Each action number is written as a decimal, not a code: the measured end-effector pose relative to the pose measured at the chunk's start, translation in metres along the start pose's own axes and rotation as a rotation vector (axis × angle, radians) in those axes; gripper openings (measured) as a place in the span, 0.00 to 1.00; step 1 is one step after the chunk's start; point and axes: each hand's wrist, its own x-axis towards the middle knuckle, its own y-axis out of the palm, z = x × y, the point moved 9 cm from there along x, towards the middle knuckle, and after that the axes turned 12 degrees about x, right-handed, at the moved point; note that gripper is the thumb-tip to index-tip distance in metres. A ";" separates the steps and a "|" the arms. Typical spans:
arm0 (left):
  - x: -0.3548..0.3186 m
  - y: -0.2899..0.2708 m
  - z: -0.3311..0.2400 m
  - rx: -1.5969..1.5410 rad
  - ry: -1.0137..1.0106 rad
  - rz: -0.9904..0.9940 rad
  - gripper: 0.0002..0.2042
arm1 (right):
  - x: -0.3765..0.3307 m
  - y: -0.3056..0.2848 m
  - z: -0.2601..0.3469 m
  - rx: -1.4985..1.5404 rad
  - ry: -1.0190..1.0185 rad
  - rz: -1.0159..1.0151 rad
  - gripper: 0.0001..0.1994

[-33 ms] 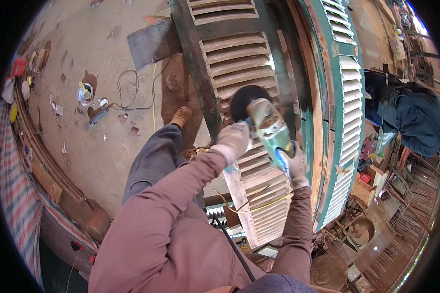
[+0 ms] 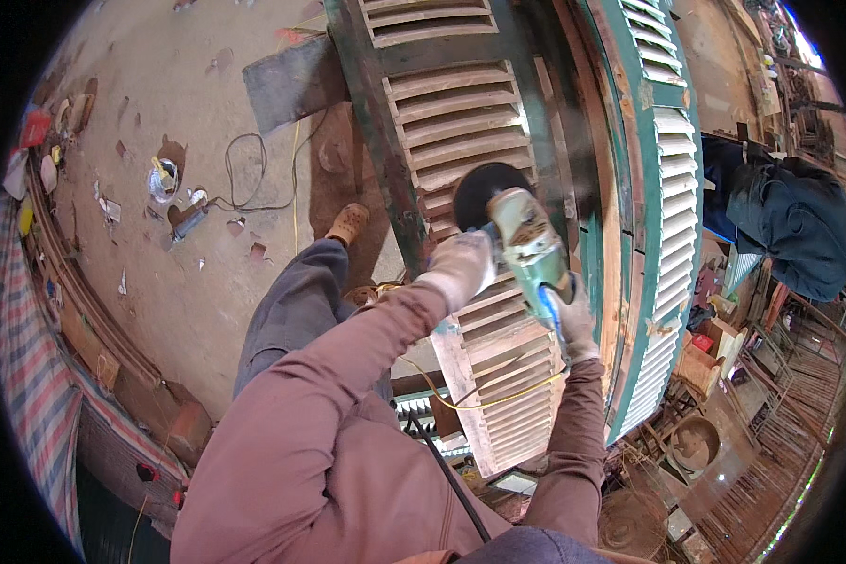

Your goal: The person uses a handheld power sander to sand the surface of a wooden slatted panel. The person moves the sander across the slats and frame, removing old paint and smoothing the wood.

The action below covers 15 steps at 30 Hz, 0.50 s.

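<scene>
Left hand [image 2: 464,266] closed on grinder [image 2: 538,252] side handle [image 2: 489,230], forearm [image 2: 385,331] slanting up-right; my right hand [image 2: 576,317] wraps its rear. Shutter [image 2: 458,130] edge just left of left hand, floor [image 2: 174,310] beyond.

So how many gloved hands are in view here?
2: the left hand grips the angle grinder near its black disc; the right hand holds its rear body. No others show.

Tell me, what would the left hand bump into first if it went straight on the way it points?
Most likely the grinder's body, up and to the right of the left hand. The hand seems to grip its side, so the gap looks small, though depth is unclear.
</scene>
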 end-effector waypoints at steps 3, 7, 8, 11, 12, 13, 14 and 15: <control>0.048 -0.012 -0.055 0.013 0.100 0.163 0.18 | 0.024 -0.041 -0.060 -0.088 0.008 -0.161 0.36; 0.096 -0.021 -0.097 0.148 0.278 -0.063 0.15 | 0.048 -0.050 -0.073 0.430 0.152 -0.105 0.33; 0.096 -0.024 -0.095 0.135 0.283 -0.069 0.15 | 0.050 -0.051 -0.070 0.409 0.104 -0.113 0.32; 0.070 -0.037 -0.057 0.037 0.181 -0.046 0.15 | 0.041 -0.031 -0.051 0.259 0.000 -0.114 0.31; 0.062 -0.032 -0.035 0.079 0.127 -0.022 0.15 | 0.035 -0.017 -0.033 0.145 -0.040 -0.106 0.31; 0.043 -0.034 -0.015 0.041 0.098 0.002 0.16 | 0.029 -0.006 -0.019 0.034 -0.073 -0.110 0.32; 0.016 -0.050 0.004 -0.027 0.043 -0.038 0.15 | 0.023 0.011 -0.007 -0.039 -0.053 -0.041 0.33; 0.000 -0.046 0.026 -0.009 0.014 -0.099 0.15 | 0.016 0.033 -0.001 0.179 -0.032 0.040 0.34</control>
